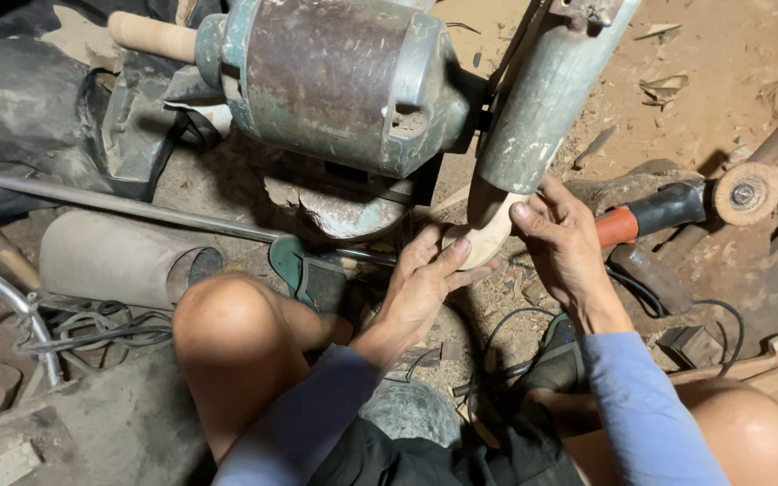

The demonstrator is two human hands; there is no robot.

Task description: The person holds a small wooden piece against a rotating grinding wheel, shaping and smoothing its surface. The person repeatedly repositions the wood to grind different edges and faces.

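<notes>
item: wood piece (488, 236), pale and curved, which we hold in both hands against the lower end of the sander housing (547, 99); our left hand (420, 288) grips its near edge with the thumb laid across the top, and our right hand (565, 238) closes on its right side, thumb pressed on the upper face. fixtures: green motor (335, 81) left of the housing, with a wooden spindle (150, 36) at its far left end. nearby on the dusty floor: grinder (677, 207) with orange-and-black handle to the right, grey tube (123, 261) by our left knee.
</notes>
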